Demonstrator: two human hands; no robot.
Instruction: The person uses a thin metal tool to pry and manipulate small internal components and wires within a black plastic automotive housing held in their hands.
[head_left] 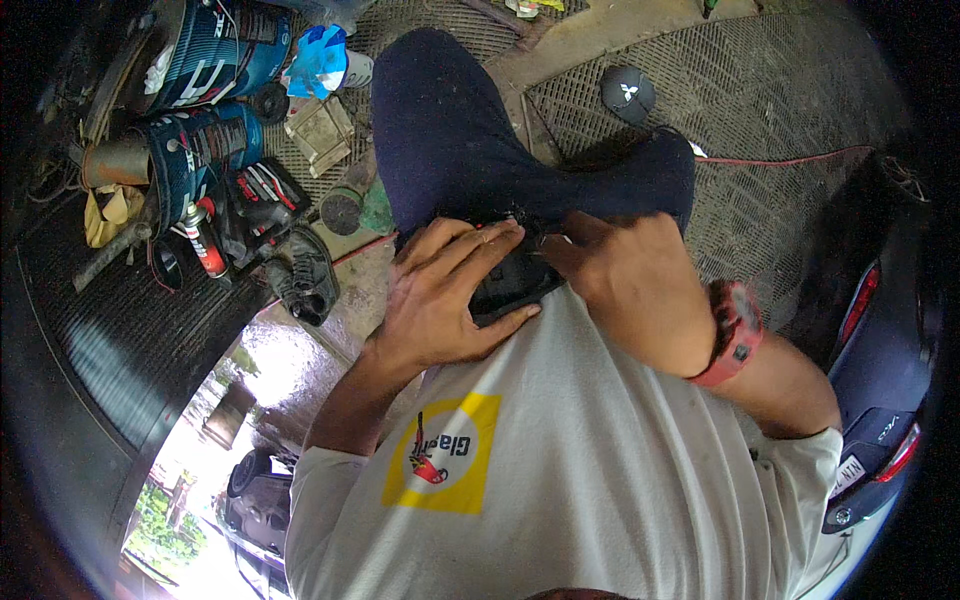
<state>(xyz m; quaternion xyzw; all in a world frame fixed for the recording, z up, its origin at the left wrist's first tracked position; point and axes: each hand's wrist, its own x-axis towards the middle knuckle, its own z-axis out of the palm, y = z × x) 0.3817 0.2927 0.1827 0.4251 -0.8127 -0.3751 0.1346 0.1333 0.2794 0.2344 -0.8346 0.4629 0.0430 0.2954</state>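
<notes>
In my lap, against my dark trousers, lies a black, block-shaped part (508,284) whose exact kind I cannot make out. My left hand (430,290) grips it, fingers laid over its far side and the thumb along its near edge. My right hand (640,290), below a red wristwatch (738,335), is closed at the part's right side. A small shiny bit shows by its fingertips, but most of what it pinches is hidden behind the fingers.
At the left stand blue drums (225,60), a red and white spray can (205,242) and a black shoe (303,275). A dark cap (628,95) lies on the ridged floor mat (790,95). A red cable (790,162) crosses it toward a dark car (880,370).
</notes>
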